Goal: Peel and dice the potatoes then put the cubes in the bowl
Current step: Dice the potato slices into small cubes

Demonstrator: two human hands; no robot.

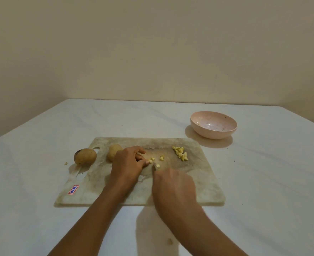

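The left hand (128, 163) is curled over the middle of the board (198, 182), its fingertips pinching a small piece (150, 161) so that it is steadied against the cut; the right hand (174, 183) is closed round a knife (155, 165), of which only a short bit of blade is seen just beside those fingertips; the handle is hidden. A few loose cubes (161, 158) lie near the blade, where they have fallen; a pile (180, 155) is set apart toward the board's right, probably to keep the cutting spot free and to be near the bowl (213, 134). The bowl stands on the table (263, 182) beyond the board's right corner, well apart from the hands, with no cubes yet seen in it. Two unpeeled potatoes (85, 156) are kept at the left; one lies at the board's edge, the second potato (113, 151) on the board behind the left hand; much of the task is judged to remain.
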